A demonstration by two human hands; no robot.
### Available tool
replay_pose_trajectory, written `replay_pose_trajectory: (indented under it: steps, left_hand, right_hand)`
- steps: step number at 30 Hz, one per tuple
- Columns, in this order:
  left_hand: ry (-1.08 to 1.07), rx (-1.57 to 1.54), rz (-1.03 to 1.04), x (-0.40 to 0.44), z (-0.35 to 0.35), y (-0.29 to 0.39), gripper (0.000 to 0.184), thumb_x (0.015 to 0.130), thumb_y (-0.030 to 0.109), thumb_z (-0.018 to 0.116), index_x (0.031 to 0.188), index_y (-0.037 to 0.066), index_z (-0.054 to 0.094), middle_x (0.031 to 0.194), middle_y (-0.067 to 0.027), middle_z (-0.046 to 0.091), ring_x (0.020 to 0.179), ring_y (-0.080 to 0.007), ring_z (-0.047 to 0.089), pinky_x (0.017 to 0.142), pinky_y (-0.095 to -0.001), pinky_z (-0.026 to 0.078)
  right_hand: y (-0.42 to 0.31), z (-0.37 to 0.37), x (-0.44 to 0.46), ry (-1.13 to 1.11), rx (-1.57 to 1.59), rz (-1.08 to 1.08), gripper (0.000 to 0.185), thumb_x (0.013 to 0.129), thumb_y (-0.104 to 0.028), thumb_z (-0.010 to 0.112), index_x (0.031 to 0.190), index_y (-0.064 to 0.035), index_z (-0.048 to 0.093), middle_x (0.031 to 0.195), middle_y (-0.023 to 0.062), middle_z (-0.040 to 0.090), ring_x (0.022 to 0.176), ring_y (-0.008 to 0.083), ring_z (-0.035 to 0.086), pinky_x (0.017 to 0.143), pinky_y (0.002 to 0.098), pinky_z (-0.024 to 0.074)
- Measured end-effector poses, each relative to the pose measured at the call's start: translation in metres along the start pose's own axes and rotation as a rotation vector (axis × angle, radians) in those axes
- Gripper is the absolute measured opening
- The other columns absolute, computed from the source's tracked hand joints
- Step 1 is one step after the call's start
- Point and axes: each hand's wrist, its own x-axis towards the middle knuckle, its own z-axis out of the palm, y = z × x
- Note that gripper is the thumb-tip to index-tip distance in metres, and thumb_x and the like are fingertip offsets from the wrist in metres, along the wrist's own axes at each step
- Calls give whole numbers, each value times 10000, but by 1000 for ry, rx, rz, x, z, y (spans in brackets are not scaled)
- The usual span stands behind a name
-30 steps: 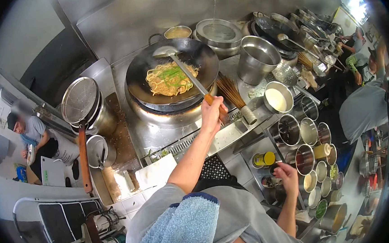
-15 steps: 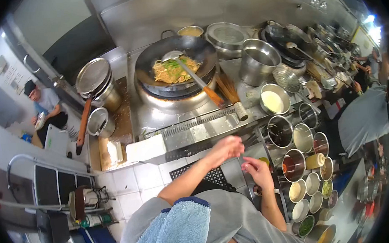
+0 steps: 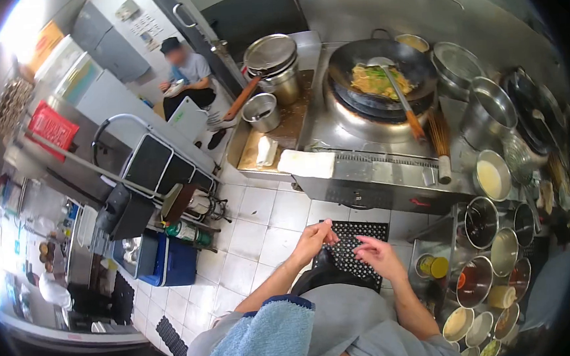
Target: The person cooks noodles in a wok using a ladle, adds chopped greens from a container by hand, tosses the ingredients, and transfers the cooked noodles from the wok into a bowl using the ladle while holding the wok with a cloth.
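My left hand is in front of my waist with its fingers loosely bent and nothing visible in it. Beside it, a small gap away, my right hand has its index finger stretched out and is also bare. Beyond both hands, a black wok sits on the range with noodles and greens in it. A ladle with a wooden handle leans across the wok. To its right lies a bamboo wok brush. A folded white cloth lies on the range's front edge.
Several seasoning pots stand at right, near a yellow-lidded jar. Stacked lidded pots are left of the wok. A step stool and a blue bin stand at left. A person sits in the back. A black mat covers floor tiles.
My view has swung left, so the wok and range now appear further right. My hands have drawn away from the range edge and the pots, over the floor mat.
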Motion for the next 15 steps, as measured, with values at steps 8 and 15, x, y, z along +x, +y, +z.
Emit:
replay_pose_trajectory:
  steps: [8, 15]
  left_hand:
    - [-165, -413, 55, -23, 43, 39, 518, 1037, 413, 299, 1207, -23, 523, 1126, -144, 617, 1014, -238, 618, 907, -354, 498]
    - [-391, -157, 284, -48, 0, 35, 320, 1000, 218, 485, 1195, -30, 539, 1166, -119, 601, 1041, -194, 598, 887, -300, 491]
  right_hand:
    - [-54, 55, 10, -126, 13, -336, 543, 863, 25, 619, 1370, -15, 430, 1196, 133, 596, 1060, 189, 601, 912, 326, 489]
    - [-39, 92, 6, -117, 283, -212, 494, 909, -12, 582, 1370, -12, 406, 1166, 124, 609, 1042, 188, 607, 880, 331, 515]
